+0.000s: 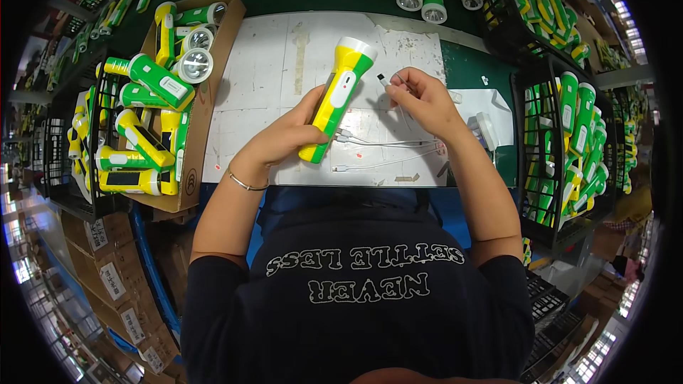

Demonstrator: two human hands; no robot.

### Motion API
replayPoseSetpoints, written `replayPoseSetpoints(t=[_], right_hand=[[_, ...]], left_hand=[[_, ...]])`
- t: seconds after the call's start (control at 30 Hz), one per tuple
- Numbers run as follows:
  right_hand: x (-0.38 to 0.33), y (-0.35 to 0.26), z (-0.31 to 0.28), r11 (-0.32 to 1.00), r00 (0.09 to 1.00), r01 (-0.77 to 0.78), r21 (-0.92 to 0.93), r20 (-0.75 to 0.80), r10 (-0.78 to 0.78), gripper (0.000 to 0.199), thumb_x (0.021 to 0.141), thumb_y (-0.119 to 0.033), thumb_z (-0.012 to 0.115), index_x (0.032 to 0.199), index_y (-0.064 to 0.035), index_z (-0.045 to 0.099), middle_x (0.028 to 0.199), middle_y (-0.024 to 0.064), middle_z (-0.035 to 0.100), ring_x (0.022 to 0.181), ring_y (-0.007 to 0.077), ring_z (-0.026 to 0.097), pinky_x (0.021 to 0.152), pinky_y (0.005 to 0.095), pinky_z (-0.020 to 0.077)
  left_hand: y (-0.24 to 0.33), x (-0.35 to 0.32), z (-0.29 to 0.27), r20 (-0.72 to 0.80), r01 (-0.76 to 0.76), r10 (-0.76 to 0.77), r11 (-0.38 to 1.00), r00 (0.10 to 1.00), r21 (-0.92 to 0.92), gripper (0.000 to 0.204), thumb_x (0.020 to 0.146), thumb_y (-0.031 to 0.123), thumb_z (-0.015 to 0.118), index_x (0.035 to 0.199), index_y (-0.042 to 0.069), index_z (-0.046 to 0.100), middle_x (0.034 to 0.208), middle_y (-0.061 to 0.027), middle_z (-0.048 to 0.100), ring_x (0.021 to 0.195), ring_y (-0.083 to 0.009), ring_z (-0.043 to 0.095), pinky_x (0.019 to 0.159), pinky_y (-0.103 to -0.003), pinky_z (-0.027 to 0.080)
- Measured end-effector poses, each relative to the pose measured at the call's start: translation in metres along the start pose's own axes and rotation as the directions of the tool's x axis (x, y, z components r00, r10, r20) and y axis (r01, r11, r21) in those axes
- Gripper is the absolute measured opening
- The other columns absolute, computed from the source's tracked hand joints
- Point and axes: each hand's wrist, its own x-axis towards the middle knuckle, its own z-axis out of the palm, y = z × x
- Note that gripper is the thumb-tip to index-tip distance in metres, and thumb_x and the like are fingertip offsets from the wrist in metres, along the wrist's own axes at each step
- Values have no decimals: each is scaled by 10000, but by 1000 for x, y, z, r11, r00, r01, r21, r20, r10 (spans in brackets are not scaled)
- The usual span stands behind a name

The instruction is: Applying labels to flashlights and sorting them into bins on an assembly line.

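Head view: flashlight [339, 94] inside left fingers [307, 134]; cable [382, 79] seemingly between right fingers [417, 84].

One torch [339, 96] in the left hand [290, 130]; one plug [382, 79] in the right hand [429, 105]. One bracelet [246, 186]. At left, one open carton [196, 160]; at right, two crates [491, 0]. Their heaped torches [162, 82] overlap too much to count.

Cables [391, 144] on the board [263, 50], between a box [201, 124] of flashlights [165, 83] left and a crate [553, 128] right.
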Motion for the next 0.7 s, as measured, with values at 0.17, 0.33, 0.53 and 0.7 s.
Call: replayPoseSetpoints(t=[0.17,0.33,0.53,0.7], right_hand=[[-13,-17,8,1000,1000,20,5,13,-20,216,831,-178,648,920,13,599,748,-2,591,667,42,530,619,184,437],[-18,-15,6,999,1000,0,37,-8,0,206,824,-189,656,865,8,617,707,-3,588,634,40,518,585,181,416],[-16,-4,14,998,994,-33,56,-100,39,198,817,-194,657,800,-4,604,666,1,578,608,38,493,546,184,377],[-12,3,23,981,987,-59,185,-136,85,194,818,-191,649,773,-12,591,625,-10,560,566,35,468,516,190,363]], left_hand=[[0,10,20,-129,-64,146,866,981,495,813,692,99,608,1390,15,201,1237,-158,439,1165,-238,420,970,-309,345],[-3,13,32,-128,-103,221,794,967,599,714,693,77,585,1328,-5,270,1139,-177,484,1043,-246,498,910,-319,392],[-16,19,37,-160,-123,500,487,851,865,705,679,72,589,1317,25,294,1050,-201,486,914,-347,541,805,-388,458],[-17,21,42,-216,21,531,349,819,937,718,668,62,599,1317,20,295,1024,-217,476,893,-391,513,799,-413,451]])
